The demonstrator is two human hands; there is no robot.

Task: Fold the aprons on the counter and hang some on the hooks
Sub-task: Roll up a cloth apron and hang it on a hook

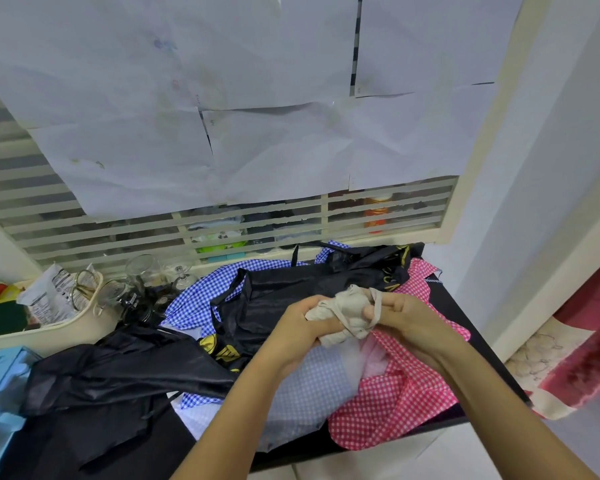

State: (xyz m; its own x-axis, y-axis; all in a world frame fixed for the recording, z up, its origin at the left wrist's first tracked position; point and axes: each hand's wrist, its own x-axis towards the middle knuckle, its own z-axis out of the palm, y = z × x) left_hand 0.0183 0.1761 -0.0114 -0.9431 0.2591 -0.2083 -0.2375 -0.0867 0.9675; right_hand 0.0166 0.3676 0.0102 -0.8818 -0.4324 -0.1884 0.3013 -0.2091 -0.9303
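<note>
Beige apron bundle [343, 311] held above counter [452, 301] between both hands. Bundle gripped by left hand [300, 329], fingers curled round it. Strap [378, 306] pinched by right hand [407, 317], looped over fingers. Black apron [291, 282], blue-checked apron [201, 289] and pink-checked apron [395, 410] heaped beneath.

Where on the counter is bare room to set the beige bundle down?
Only a dark strip of counter along its right edge, beside the pink gingham apron. Black aprons cover the middle; glasses and a basket crowd the left.
</note>
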